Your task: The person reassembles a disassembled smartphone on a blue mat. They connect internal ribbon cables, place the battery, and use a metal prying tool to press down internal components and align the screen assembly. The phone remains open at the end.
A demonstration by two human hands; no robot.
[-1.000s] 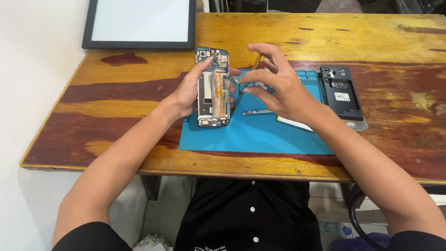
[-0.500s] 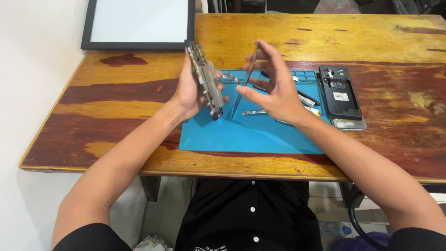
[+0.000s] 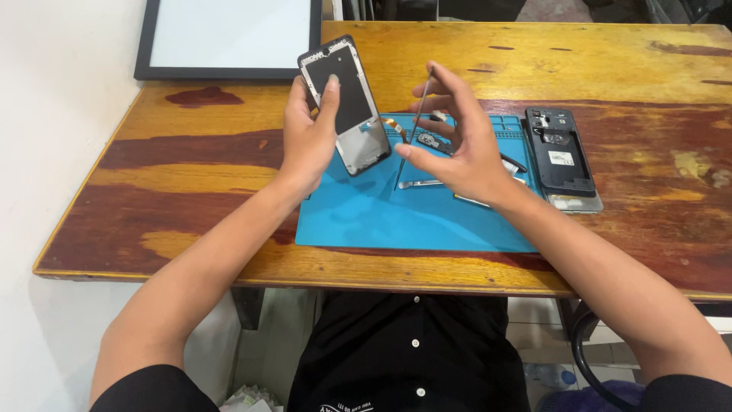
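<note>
My left hand [image 3: 309, 137] holds a stripped phone frame [image 3: 347, 103] tilted upright above the blue work mat [image 3: 366, 217], its dark inner face toward me. A small orange flex cable [image 3: 395, 127] hangs from the frame's right side. My right hand [image 3: 461, 141] pinches a thin metal pair of tweezers [image 3: 415, 122], held nearly upright just to the right of the frame, tip pointing down toward the mat.
A black phone back part [image 3: 560, 156] lies on top of a second phone at the mat's right edge. Small metal parts and a tool [image 3: 421, 184] rest on the mat. A framed white board [image 3: 229, 38] sits at the back left of the wooden table [image 3: 191, 175].
My left hand has lifted the phone frame off the mat and turned it over, from component side to dark face. My right hand has risen with the tweezers.
</note>
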